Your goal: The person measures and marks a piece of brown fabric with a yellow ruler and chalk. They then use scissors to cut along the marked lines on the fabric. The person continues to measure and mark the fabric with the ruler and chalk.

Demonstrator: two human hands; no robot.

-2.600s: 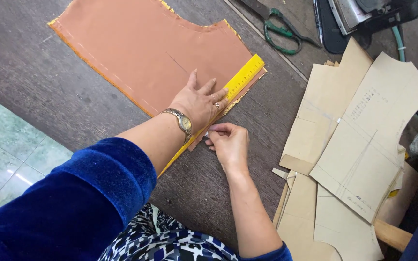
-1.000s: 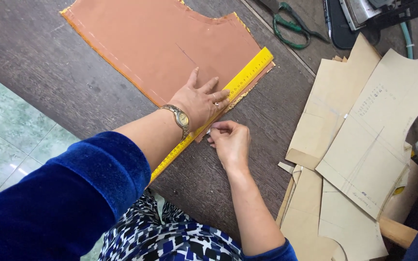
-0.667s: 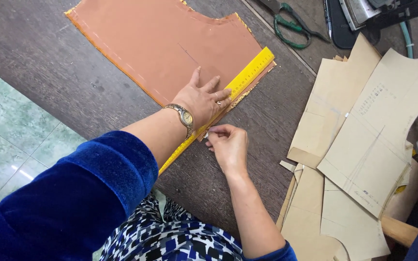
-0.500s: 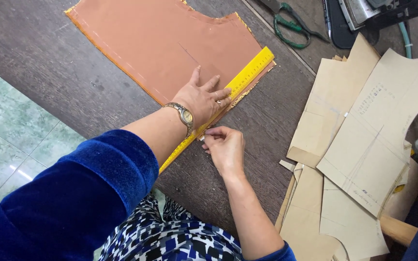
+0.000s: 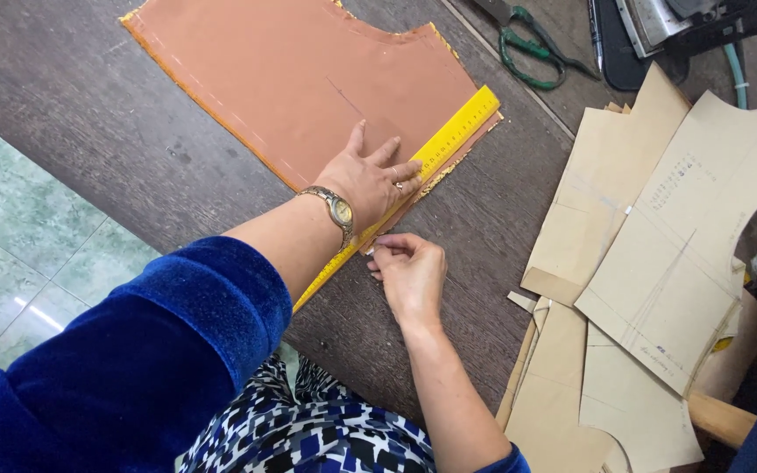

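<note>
Ruler (image 5: pixel 449 140) under left hand (image 5: pixel 365 184), right hand (image 5: pixel 409 271) beside.

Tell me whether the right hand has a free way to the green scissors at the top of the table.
Probably yes. The right hand sits by the ruler, and only bare table lies between it and the scissors; it would need a long stretch.

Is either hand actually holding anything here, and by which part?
The left hand presses flat on the yellow ruler and brown fabric, gripping nothing. The right hand is pinched at the ruler's edge; what it holds cannot be told.
</note>
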